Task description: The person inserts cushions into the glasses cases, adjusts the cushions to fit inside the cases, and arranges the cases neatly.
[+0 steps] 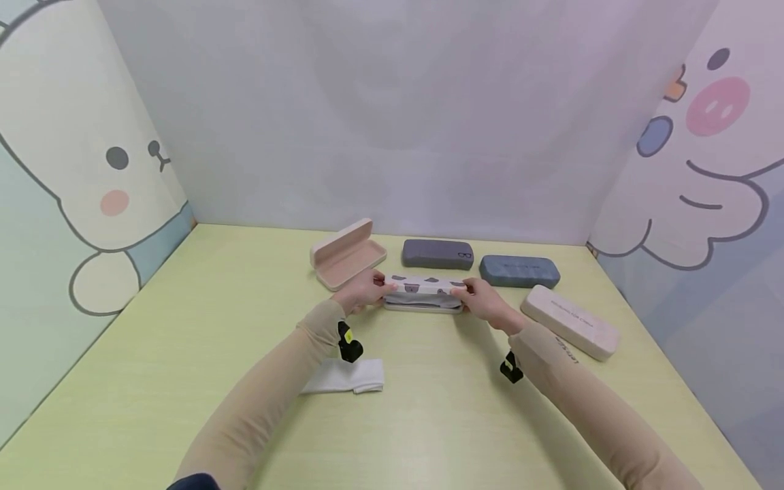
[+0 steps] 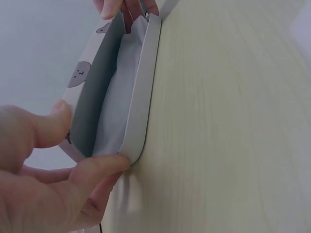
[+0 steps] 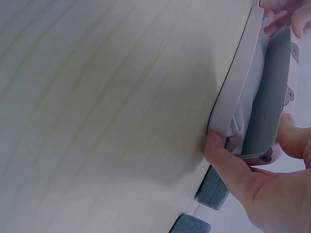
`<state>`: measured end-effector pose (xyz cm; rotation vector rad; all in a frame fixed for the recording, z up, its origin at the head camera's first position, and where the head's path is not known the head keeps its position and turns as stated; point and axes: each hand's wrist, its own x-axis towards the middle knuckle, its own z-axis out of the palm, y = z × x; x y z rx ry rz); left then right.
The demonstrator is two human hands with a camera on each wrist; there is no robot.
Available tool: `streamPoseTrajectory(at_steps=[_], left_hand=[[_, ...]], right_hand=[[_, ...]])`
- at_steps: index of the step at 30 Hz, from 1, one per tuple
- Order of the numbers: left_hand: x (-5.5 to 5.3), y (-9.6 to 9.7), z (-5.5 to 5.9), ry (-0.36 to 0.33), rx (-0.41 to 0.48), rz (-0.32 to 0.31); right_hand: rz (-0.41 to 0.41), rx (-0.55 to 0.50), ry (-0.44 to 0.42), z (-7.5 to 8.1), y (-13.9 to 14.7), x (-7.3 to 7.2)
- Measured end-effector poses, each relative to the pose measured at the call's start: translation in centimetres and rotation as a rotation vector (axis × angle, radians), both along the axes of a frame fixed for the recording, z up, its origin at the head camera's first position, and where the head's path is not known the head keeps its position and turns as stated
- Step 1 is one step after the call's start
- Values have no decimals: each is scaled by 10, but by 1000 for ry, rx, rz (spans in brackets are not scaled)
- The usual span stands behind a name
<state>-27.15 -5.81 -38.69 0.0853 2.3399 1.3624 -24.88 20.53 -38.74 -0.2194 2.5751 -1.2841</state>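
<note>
A white glasses case with grey animal faces on its lid sits on the table, its lid partly raised. Inside lies a light grey cloth, rumpled along the opening. My left hand grips one end of the case, thumb on the lid and a finger at the base's corner. The other end is held by my right hand in the same way, thumb on the lid and index finger on the base rim. Whether anything lies under the cloth is hidden.
Behind the left hand stands an open pink glasses case. A dark grey case, a blue case and a pale pink case lie closed behind and to the right. A folded white cloth lies near the left forearm.
</note>
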Motion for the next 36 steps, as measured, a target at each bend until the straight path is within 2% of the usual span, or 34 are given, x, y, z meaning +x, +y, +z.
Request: streamPoseTrajectory(at_steps=[10, 15, 21, 26, 33, 36], left_hand=[[1, 1, -1, 7, 57, 19], [0, 3, -1, 15, 76, 27], [3, 4, -4, 96, 8, 23], [9, 7, -9, 153, -2, 49], [11, 11, -13, 228, -47, 70], [13, 12, -13, 231, -64, 68]], right_hand=[[-1, 27, 20, -3, 1, 2], [-39, 44, 33, -5, -1, 3], [-85, 95, 48, -10, -4, 6], [-101, 176, 137, -14, -6, 10], [-87, 307, 205, -16, -10, 9], [-79, 344, 205, -17, -10, 8]])
